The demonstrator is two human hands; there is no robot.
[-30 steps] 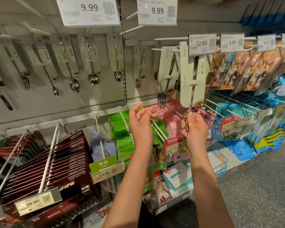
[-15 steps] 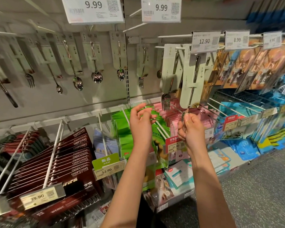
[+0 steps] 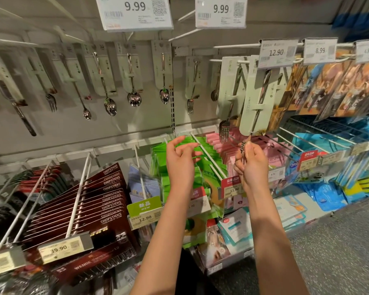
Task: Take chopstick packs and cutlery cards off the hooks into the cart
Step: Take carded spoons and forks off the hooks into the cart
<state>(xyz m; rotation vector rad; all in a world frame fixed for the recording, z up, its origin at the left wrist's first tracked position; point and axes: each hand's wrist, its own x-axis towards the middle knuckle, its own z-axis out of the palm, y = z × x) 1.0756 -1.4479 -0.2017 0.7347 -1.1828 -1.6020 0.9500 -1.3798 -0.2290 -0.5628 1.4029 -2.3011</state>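
Right hand on a fork card at the hook, left hand free.

The right hand (image 3: 252,165) pinches the steel fork tines below the pale green cutlery card (image 3: 256,99), which seems to hang from its white wire hook (image 3: 232,60) under the 12.90 price tag (image 3: 277,53). The left hand (image 3: 180,160) hovers relaxed, gripping nothing, before the green packets (image 3: 202,167). Dark red chopstick packs (image 3: 107,201) hang lower left.

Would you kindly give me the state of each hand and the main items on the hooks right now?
Right hand: grips the fork end of the front cutlery card.
Front cutlery card: tilted, hanging on its hook.
Left hand: holding nothing, fingers loosely curled.
Chopstick packs: hanging on hooks.
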